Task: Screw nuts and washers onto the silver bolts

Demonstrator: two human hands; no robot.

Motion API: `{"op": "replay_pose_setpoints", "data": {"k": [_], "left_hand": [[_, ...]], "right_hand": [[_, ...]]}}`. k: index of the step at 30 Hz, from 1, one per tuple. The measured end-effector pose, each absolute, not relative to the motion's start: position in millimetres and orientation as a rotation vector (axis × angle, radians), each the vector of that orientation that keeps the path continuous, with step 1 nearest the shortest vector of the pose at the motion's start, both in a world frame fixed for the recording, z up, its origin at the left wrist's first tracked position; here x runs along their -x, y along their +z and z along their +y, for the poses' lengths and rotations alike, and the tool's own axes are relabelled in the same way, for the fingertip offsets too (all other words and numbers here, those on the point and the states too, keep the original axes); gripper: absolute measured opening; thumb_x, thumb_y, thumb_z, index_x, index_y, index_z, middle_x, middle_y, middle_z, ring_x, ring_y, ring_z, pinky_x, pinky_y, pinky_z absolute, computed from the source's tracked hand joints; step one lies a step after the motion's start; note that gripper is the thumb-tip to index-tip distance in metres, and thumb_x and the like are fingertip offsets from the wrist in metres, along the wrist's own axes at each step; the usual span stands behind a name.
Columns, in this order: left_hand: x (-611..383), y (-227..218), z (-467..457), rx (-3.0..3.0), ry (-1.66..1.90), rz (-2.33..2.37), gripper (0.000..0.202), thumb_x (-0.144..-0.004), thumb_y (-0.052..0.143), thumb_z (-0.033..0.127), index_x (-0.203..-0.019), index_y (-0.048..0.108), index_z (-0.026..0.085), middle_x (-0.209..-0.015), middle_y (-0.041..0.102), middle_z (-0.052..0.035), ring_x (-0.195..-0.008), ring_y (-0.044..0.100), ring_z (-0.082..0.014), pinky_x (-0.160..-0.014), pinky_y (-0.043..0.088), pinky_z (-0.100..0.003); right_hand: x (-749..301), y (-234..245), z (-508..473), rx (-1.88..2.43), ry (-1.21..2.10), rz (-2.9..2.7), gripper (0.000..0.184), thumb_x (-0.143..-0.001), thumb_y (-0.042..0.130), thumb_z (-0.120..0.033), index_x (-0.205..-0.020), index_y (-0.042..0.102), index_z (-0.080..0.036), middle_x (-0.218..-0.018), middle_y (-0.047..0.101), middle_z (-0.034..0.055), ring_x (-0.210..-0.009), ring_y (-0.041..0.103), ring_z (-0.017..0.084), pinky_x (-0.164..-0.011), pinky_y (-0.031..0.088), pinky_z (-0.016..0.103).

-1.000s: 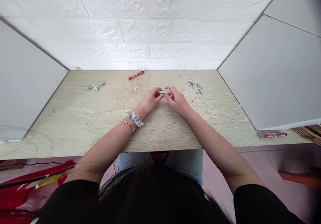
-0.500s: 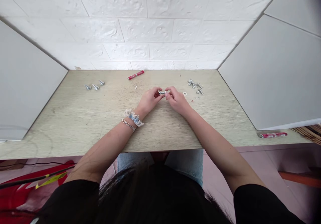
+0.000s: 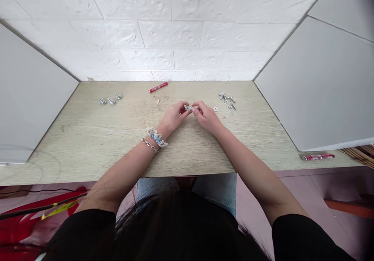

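Note:
A silver metal bolt (image 3: 189, 108) lies sideways between my two hands, just above the middle of the table. My left hand (image 3: 174, 115) is closed round its left end, the thumb and fingers pinching it. At the other end, the fingers of my right hand (image 3: 205, 117) pinch what looks like a nut, mostly hidden by the fingertips. To the right of that hand a flat washer (image 3: 215, 109) lies on the wood, with a thinner ring (image 3: 230, 113) beyond it. Several bolts and nuts (image 3: 226, 97) form a loose pile farther right.
Three bolts (image 3: 111, 101) with washers lie at the left of the table (image 3: 96, 136). A red marker-like tube (image 3: 158, 87) rests near the white brick wall (image 3: 187, 35); another red tube (image 3: 318, 157) is at the right front edge. Pale panels (image 3: 330, 85) stand on both sides.
Both hands stay in place on the bolt. The right fingertips have shifted slightly and cover more of its right end.

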State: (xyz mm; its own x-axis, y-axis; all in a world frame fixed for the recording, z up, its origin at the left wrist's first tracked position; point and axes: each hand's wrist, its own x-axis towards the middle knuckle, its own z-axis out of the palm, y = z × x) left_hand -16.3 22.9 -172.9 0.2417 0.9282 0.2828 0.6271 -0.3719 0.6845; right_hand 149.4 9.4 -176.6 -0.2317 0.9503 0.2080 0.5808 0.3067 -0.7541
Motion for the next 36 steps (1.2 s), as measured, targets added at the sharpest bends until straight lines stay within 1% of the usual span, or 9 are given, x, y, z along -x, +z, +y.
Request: {"op": "replay_pose_setpoints", "data": {"k": [5, 10, 13, 16, 20, 23, 28, 33, 36], "left_hand": [[16.8, -173.2, 22.6, -2.091, 0.942, 1.416, 0.022, -0.080, 0.061, 0.029, -0.100, 0.061, 0.018, -0.076, 0.063, 0.0009, -0.068, 0.057, -0.0105, -0.070, 0.046, -0.023], [16.4, -173.6, 22.7, -2.086, 0.943, 1.418, 0.023, -0.081, 0.061, 0.032, -0.099, 0.061, 0.019, -0.075, 0.063, 0.0005, -0.068, 0.056, -0.0106, -0.069, 0.046, -0.023], [16.1, -173.7, 23.0, -2.094, 0.938, 1.430, 0.023, -0.080, 0.061, 0.032, -0.099, 0.061, 0.019, -0.075, 0.063, 0.0007, -0.068, 0.056, -0.0106, -0.068, 0.045, -0.023], [16.1, -173.5, 23.0, -2.097, 0.936, 1.431, 0.023, -0.081, 0.061, 0.032, -0.099, 0.061, 0.019, -0.075, 0.063, 0.0005, -0.068, 0.056, -0.0106, -0.069, 0.046, -0.023], [16.6, -173.3, 22.7, -2.091, 0.938, 1.419, 0.022, -0.080, 0.061, 0.029, -0.099, 0.061, 0.018, -0.075, 0.063, 0.0008, -0.067, 0.056, -0.0103, -0.069, 0.046, -0.023], [16.7, -173.2, 22.5, -2.091, 0.934, 1.414, 0.022, -0.080, 0.061, 0.029, -0.099, 0.061, 0.018, -0.075, 0.062, 0.0011, -0.068, 0.056, -0.0102, -0.069, 0.046, -0.023], [15.8, -172.2, 21.9, -2.091, 0.932, 1.425, 0.022, -0.081, 0.061, 0.031, -0.099, 0.061, 0.019, -0.075, 0.062, 0.0007, -0.068, 0.056, -0.0106, -0.069, 0.046, -0.023], [15.4, -171.2, 21.0, -2.088, 0.929, 1.422, 0.022, -0.081, 0.061, 0.029, -0.100, 0.061, 0.018, -0.076, 0.062, 0.0009, -0.068, 0.055, -0.0104, -0.069, 0.045, -0.023], [15.5, -171.2, 20.9, -2.081, 0.931, 1.414, 0.021, -0.080, 0.061, 0.028, -0.099, 0.061, 0.018, -0.076, 0.062, 0.0010, -0.068, 0.055, -0.0104, -0.069, 0.045, -0.023]], "right_hand": [[-148.4, -177.6, 9.3, 1.334, 0.723, -1.930, 0.030, -0.085, 0.044, -0.037, -0.110, 0.050, -0.020, -0.082, 0.062, 0.0016, -0.058, 0.049, 0.013, -0.063, 0.038, 0.027], [-149.6, -176.4, 9.1, 1.329, 0.712, -1.930, 0.028, -0.088, 0.040, -0.040, -0.101, 0.054, -0.020, -0.081, 0.062, 0.0026, -0.069, 0.054, 0.015, -0.067, 0.039, 0.028], [-150.1, -175.2, 8.8, 1.322, 0.704, -1.937, 0.033, -0.090, 0.034, -0.044, -0.092, 0.055, -0.019, -0.077, 0.061, 0.0030, -0.071, 0.054, 0.016, -0.067, 0.038, 0.028], [-149.7, -174.8, 8.4, 1.338, 0.706, -1.920, 0.034, -0.090, 0.035, -0.046, -0.099, 0.054, -0.019, -0.075, 0.060, 0.0020, -0.067, 0.053, 0.015, -0.065, 0.038, 0.027], [-148.7, -175.5, 8.3, 1.344, 0.727, -1.924, 0.032, -0.086, 0.043, -0.040, -0.110, 0.051, -0.020, -0.079, 0.062, 0.0006, -0.059, 0.050, 0.013, -0.063, 0.038, 0.027], [-148.8, -175.9, 8.7, 1.342, 0.731, -1.939, 0.029, -0.086, 0.043, -0.038, -0.108, 0.052, -0.020, -0.079, 0.062, 0.0008, -0.059, 0.051, 0.013, -0.063, 0.038, 0.027], [-149.9, -175.3, 9.1, 1.344, 0.697, -1.939, 0.031, -0.089, 0.037, -0.042, -0.096, 0.057, -0.019, -0.078, 0.062, 0.0034, -0.072, 0.055, 0.016, -0.066, 0.039, 0.027], [-149.0, -175.4, 8.4, 1.358, 0.709, -1.913, 0.033, -0.088, 0.041, -0.042, -0.108, 0.053, -0.019, -0.076, 0.061, 0.0012, -0.063, 0.052, 0.014, -0.063, 0.038, 0.027], [-148.7, -175.6, 8.3, 1.358, 0.719, -1.923, 0.031, -0.086, 0.043, -0.039, -0.109, 0.052, -0.020, -0.077, 0.062, 0.0005, -0.060, 0.051, 0.013, -0.063, 0.038, 0.027]]}}
